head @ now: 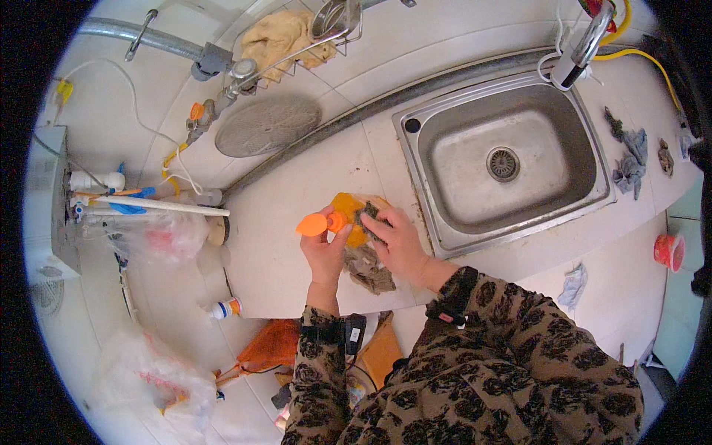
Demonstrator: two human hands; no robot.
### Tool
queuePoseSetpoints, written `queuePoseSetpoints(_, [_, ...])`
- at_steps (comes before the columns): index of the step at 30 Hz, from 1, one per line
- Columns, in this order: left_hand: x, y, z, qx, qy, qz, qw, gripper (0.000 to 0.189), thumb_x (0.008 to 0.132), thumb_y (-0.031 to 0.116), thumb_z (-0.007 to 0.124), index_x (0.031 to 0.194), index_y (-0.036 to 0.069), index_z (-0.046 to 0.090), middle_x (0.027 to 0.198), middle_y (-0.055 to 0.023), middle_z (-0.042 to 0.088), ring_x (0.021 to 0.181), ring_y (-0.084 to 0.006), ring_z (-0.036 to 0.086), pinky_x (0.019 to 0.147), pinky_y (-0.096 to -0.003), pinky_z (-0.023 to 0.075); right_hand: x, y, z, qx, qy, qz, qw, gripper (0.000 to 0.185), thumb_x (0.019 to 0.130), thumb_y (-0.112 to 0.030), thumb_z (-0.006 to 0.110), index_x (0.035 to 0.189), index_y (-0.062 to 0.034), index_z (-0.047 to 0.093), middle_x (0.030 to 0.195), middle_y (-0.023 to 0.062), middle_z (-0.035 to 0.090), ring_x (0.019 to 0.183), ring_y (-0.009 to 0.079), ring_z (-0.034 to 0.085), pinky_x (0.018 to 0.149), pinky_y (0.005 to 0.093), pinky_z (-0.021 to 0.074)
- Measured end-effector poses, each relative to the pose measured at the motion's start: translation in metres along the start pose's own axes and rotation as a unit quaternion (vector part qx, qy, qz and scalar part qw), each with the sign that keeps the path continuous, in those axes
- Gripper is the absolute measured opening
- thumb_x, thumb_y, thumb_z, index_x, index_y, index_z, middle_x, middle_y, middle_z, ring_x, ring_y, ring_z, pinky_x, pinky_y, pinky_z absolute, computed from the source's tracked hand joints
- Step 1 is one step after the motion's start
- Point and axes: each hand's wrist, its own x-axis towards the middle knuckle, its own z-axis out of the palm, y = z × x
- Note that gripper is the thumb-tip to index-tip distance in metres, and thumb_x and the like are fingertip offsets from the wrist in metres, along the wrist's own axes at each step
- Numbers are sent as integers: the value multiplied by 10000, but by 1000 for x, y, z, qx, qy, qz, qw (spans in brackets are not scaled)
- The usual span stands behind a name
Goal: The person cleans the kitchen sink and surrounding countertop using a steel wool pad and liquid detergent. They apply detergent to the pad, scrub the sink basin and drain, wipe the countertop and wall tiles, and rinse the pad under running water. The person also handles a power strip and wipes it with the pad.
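Note:
An orange pump bottle [356,238] with yellow-orange liquid or walls stands on the white tiled counter [328,178], left of the steel sink. My left hand [324,258] grips it around the neck, below its orange pump head [312,225]. In my right hand [405,242] is a dark scouring pad [371,221], pressed near the bottle's right side. My right fingers hide part of both. A crumpled grey-brown cloth [371,272] lies on the counter just below the bottle, between my wrists.
The steel sink [500,128] with its faucet [584,47] is at the right. Grey rags [631,158] lie beyond it. Against the wall leans a grey oval mat [267,125], under a wire rack [311,53]. Pipes and plastic bags [161,236] crowd the left side.

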Motion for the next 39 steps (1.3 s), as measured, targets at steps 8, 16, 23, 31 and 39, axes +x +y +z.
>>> queuePoseSetpoints(8, [0,6,0,-3,-16,6,1000,479,703,-78,682,1152,-29,523,1124,-93,555,1012,-163,551,895,-295,451,28,6,5,-30,-119,12,992,292,677,-41,617,965,-77,646,891,88,518,869,280,497,736,367,434])
queuePoseSetpoints(16, [2,6,-1,30,-33,19,999,514,708,-89,675,1188,-31,502,1111,-92,559,1026,-173,550,900,-295,457,68,8,14,-66,-210,-17,975,244,693,-81,614,928,-113,673,868,67,526,888,264,493,724,362,439])
queuePoseSetpoints(23, [1,0,-1,-4,-14,-4,1000,476,691,-80,687,1142,-16,549,1084,-78,564,1000,-165,555,865,-293,470,8,-2,-8,-119,-151,-44,980,337,675,-114,628,1010,-86,615,935,81,501,880,289,488,745,371,444])
queuePoseSetpoints(31, [1,5,-5,-1,-32,-20,999,515,703,-96,668,1186,-11,512,1101,-82,558,1013,-174,553,898,-297,454,37,-5,-3,-122,-203,1,972,317,698,-141,600,1004,-60,589,923,79,494,933,281,494,776,368,444])
queuePoseSetpoints(39, [4,-4,-9,22,-54,29,998,443,690,-71,691,1102,-2,543,1099,-79,567,1003,-180,554,892,-307,445,-1,-7,-22,-162,-190,-102,963,381,714,-137,595,1093,-104,568,982,72,510,885,288,489,748,375,447])
